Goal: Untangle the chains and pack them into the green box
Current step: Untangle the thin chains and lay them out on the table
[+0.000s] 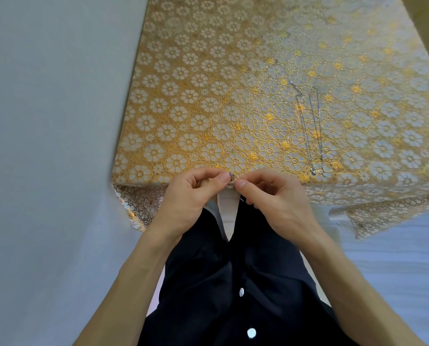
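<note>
- A person's left hand (pixel 196 193) and right hand (pixel 275 196) meet at the near edge of a table (pixel 196 96) spread with a gold flower-patterned cloth.
- Both hands have curled fingers; the left thumb and forefinger pinch a small silvery pendant (pixel 231 175), and the right thumb and forefinger pinch at its other side.
- Any chain running from the pendant is too fine to make out.
- Two more chains (pixel 310 126) lie stretched out side by side on the cloth toward the right edge, running from mid-table to the near edge.
- Their small round ends (pixel 314 170) rest just short of the near edge, well apart from the hands.
- A dark shirt (pixel 233 283) with white buttons fills the foreground between the forearms.
- A pale wall (pixel 46 121) runs along the table's left edge.
</note>
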`<state>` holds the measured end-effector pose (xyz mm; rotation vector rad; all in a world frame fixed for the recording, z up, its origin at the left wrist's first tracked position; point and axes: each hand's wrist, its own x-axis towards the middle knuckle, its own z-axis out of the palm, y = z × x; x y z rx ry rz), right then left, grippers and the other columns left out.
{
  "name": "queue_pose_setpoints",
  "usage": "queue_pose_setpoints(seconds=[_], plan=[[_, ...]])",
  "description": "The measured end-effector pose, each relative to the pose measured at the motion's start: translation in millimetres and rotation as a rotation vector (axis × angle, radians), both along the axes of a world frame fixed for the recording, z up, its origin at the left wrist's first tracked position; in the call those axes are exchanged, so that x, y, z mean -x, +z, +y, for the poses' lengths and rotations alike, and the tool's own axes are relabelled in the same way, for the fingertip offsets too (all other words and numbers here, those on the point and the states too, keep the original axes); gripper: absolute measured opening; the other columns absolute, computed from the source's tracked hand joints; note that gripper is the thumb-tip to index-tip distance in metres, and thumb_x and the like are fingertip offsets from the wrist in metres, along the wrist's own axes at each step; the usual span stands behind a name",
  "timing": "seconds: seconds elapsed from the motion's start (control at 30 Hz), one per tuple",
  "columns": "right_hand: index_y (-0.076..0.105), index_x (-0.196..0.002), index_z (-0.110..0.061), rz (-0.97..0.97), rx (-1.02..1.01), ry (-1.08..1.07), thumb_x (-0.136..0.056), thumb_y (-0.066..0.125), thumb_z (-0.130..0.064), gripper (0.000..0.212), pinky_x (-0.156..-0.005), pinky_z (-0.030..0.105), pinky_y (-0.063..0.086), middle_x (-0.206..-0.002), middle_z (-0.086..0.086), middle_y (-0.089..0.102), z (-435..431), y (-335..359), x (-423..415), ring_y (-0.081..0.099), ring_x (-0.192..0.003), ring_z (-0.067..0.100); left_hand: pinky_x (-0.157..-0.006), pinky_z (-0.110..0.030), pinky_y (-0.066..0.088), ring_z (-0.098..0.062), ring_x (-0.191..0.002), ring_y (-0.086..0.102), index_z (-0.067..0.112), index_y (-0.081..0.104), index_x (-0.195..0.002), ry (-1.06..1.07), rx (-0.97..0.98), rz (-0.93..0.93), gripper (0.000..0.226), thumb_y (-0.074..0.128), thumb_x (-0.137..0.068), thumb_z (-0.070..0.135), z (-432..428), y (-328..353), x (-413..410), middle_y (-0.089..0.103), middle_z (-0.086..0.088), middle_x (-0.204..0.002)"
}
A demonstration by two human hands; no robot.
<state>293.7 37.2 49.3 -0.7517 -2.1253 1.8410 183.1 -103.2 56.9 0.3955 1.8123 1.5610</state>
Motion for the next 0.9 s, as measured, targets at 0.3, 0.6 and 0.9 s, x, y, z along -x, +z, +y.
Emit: queue_pose_setpoints(seconds=[0.3, 0.6, 0.9], plan=[[0.073, -0.075, -0.021, 0.049, -0.062, -0.078, -0.087, 0.074, -0.013, 0.014, -0.066, 0.035, 0.049, -0.079, -0.004, 0.070, -0.4, 2.3, 0.2, 0.061, -0.071, 0.027, -0.054, -0.013, 0.032, -0.013, -0.058, 0.031, 0.022, 0.078, -0.088, -0.012, 0.027, 0.036, 0.010, 0.071, -0.090, 0.028, 2.1, -0.6, 0.3, 0.036, -0.008, -0.065], [0.069, -0.072, -0.023, 0.113, -0.252, -0.101, -0.082, 0.072, -0.016, 0.013, -0.057, 0.018, 0.043, -0.081, -0.013, 0.063, -6.8, 3.2, -1.5, 0.055, -0.061, 0.006, -0.056, -0.009, 0.038, 0.001, -0.050, 0.046, 0.018, 0.076, -0.092, 0.142, -0.016, -0.029, 0.009, 0.067, -0.093, 0.021, 4.6, -3.3, 1.7, 0.056, 0.017, -0.055], [0.076, -0.088, -0.032, 0.038, -0.001, -0.075, -0.090, 0.073, -0.030, 0.004, -0.064, 0.029, 0.051, -0.078, -0.013, 0.071, -3.1, 7.7, 2.4, 0.062, -0.068, 0.024, -0.057, -0.007, 0.041, 0.007, -0.058, 0.056, 0.009, 0.077, -0.100, 0.036, -0.024, 0.034, 0.016, 0.068, -0.092, 0.019, 4.5, -0.2, 0.9, 0.067, 0.018, -0.071]])
